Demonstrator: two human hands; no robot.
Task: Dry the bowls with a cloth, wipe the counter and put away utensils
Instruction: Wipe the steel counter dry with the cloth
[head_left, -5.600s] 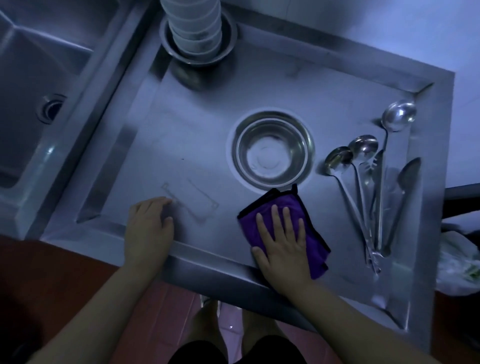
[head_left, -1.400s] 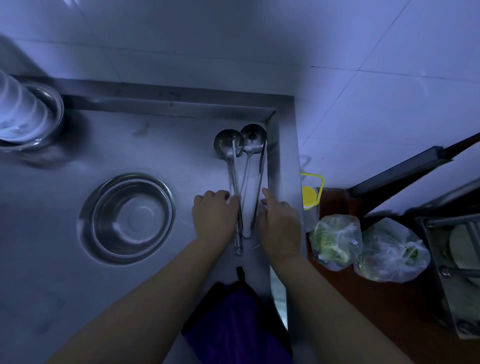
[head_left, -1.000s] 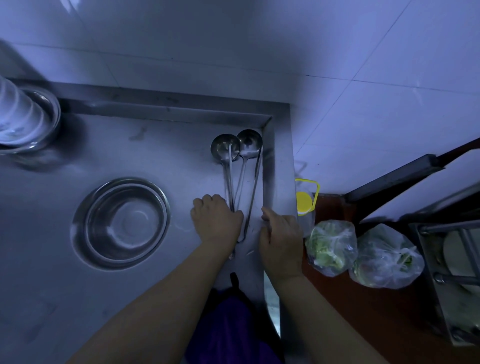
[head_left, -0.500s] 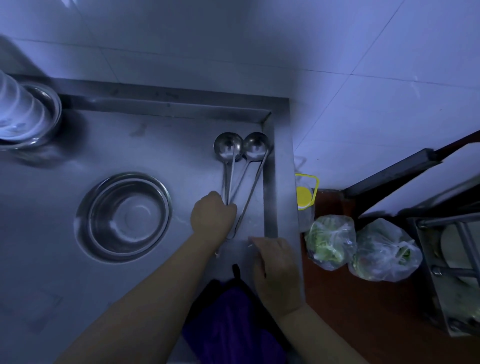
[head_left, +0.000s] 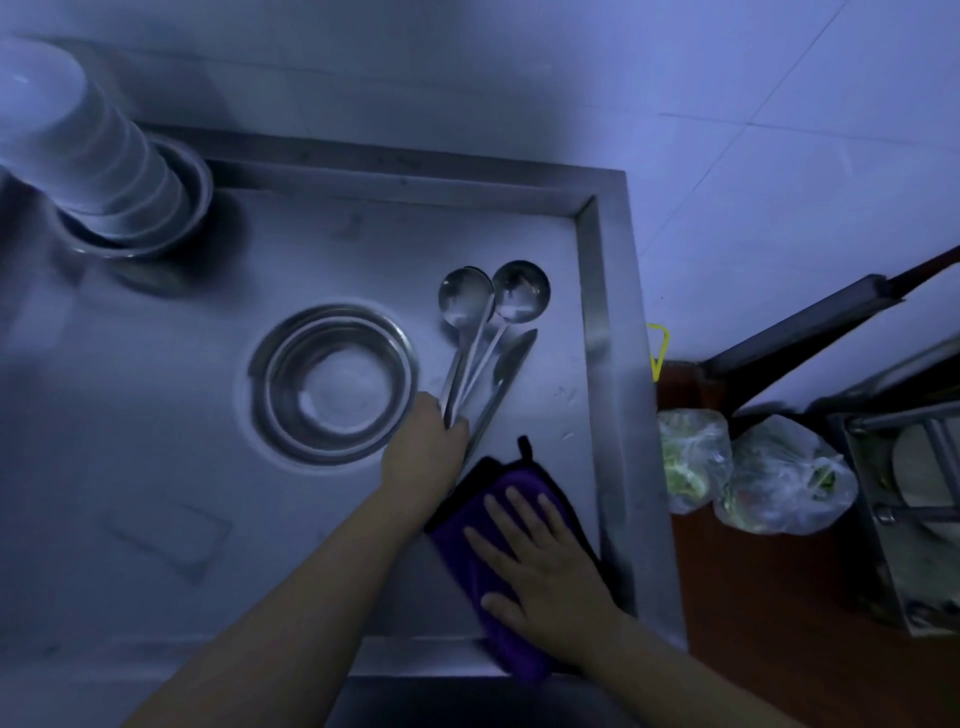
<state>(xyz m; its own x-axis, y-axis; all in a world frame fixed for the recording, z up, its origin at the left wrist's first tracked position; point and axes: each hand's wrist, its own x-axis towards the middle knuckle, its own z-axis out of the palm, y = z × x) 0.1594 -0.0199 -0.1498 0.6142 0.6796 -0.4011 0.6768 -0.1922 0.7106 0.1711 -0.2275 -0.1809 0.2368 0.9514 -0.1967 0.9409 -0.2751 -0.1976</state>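
Head view, left hand: the left hand (head_left: 423, 453) is curled round the near ends of the ladle handles, gripping them in a bunch just right of the steel bowl.
Head view, right hand: the right hand (head_left: 545, 564) lies flat with fingers spread and straight, pressing on the purple cloth (head_left: 470, 558) at the near right corner of the counter.
Ladles: two steel ladles (head_left: 467, 304) lie on the counter with their round bowls side by side and touching at the far end, handles running near and left into the gripping hand.
Third utensil: a long flat steel utensil (head_left: 506, 371) lies just right of the ladle handles, its near end going under the same hand; whether the fingers hold it I cannot tell.
Steel bowl: a round steel bowl (head_left: 332, 384) sits upright in the middle of the counter, just left of the left hand.
Stacked bowls: a tall stack of white bowls (head_left: 78, 140) stands in a steel basin (head_left: 195, 195) at the far left.
Counter: a stainless steel counter (head_left: 156, 415) with a raised rim, set against a tiled wall (head_left: 727, 104).
Floor, right: two clear plastic bags of greens (head_left: 748, 475) sit beside the counter, next to a metal rack (head_left: 904, 514).
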